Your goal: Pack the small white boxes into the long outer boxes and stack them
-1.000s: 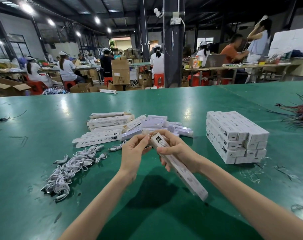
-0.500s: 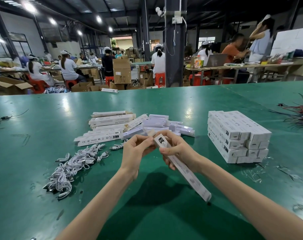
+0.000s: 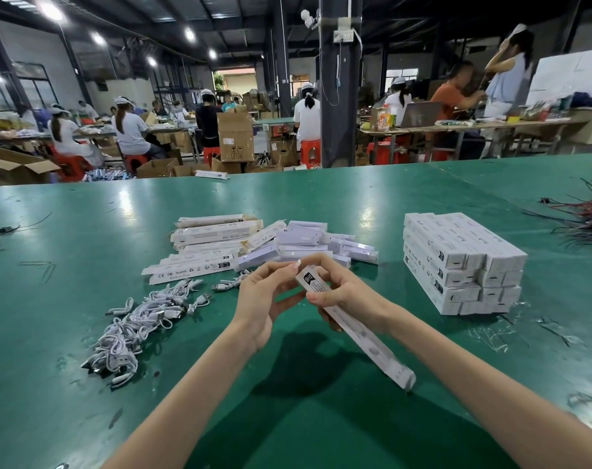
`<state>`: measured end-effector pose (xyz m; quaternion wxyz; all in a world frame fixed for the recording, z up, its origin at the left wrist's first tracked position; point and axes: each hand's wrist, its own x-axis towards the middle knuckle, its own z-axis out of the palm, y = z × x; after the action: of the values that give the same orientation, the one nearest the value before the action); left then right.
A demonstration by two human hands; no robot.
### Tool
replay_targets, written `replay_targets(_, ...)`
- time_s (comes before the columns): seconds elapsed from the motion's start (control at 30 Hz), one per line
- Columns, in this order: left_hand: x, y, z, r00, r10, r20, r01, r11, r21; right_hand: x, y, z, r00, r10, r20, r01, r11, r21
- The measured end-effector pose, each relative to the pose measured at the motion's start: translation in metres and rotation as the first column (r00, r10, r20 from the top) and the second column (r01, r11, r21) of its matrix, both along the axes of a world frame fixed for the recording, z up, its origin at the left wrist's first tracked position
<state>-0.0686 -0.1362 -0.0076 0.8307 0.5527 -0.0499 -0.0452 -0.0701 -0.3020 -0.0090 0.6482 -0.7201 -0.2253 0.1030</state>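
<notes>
Little has moved in the last second: both hands stay clamped on one long box (image 3: pixel 365 336), held slantwise over the table (image 3: pixel 85 231) at lower centre of the frame. The right hand (image 3: pixel 348 296) grips it just below the printed top end. The left hand (image 3: pixel 264 299) has crept closer, and its curled fingers now pinch that end. I'd judge the flap is being tucked shut, so this box is nearly ready for the stack (image 3: pixel 457 262) at right. Loose small boxes (image 3: pixel 298 238), flat outers (image 3: pixel 213 231) and cables (image 3: pixel 142 319) wait left of centre.
</notes>
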Motion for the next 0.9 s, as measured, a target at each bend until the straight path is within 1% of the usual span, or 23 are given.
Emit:
replay_targets(0.2,0.002,0.003,0.001,0.997,0.006,-0.073,-0.004,1.000,0.025,0.000,0.001,-0.001,0.999,0.037,0.023,-0.037,0.999,0.017)
replay_targets(0.4,0.002,0.004,0.000,0.998,0.004,-0.060,-0.001,0.999,0.050,0.001,0.000,0.000,0.999,0.035,0.006,-0.035,0.999,0.003)
replay_targets(0.47,0.002,0.003,0.001,0.999,-0.001,-0.041,0.003,0.998,0.060,0.000,0.000,0.001,0.999,0.038,-0.011,-0.038,0.999,0.008)
replay_targets(0.57,0.002,0.003,-0.002,0.999,-0.002,0.035,-0.001,0.995,0.100,0.001,-0.001,0.002,0.998,0.026,-0.052,-0.025,1.000,0.007)
replay_targets(0.67,0.002,0.002,-0.006,0.994,-0.032,0.101,0.014,0.985,0.172,0.004,-0.005,0.001,0.993,0.019,-0.113,-0.017,1.000,0.018)
replay_targets(0.73,0.003,0.001,-0.009,0.988,-0.062,0.140,0.022,0.963,0.269,0.006,-0.008,-0.001,0.983,0.016,-0.181,-0.006,0.999,0.054)
replay_targets(0.77,0.004,0.001,-0.011,0.980,-0.076,0.186,0.002,0.928,0.371,0.008,-0.009,-0.002,0.976,-0.003,-0.219,0.018,0.998,0.066)
replay_targets(0.8,0.004,0.000,-0.014,0.959,-0.096,0.267,-0.057,0.856,0.513,0.009,-0.008,-0.001,0.967,-0.040,-0.253,0.059,0.996,0.067)
replay_targets(0.83,0.003,-0.001,-0.019,0.915,-0.142,0.379,-0.152,0.748,0.646,0.011,-0.006,-0.002,0.954,-0.089,-0.286,0.113,0.991,0.069)
replay_targets(0.87,0.000,-0.002,-0.023,0.837,-0.220,0.502,-0.273,0.627,0.729,0.012,-0.004,-0.002,0.934,-0.143,-0.327,0.181,0.979,0.089)
replay_targets(0.9,-0.002,-0.005,-0.027,0.732,-0.306,0.609,-0.397,0.535,0.746,0.014,-0.004,-0.002,0.904,-0.189,-0.383,0.258,0.956,0.137)
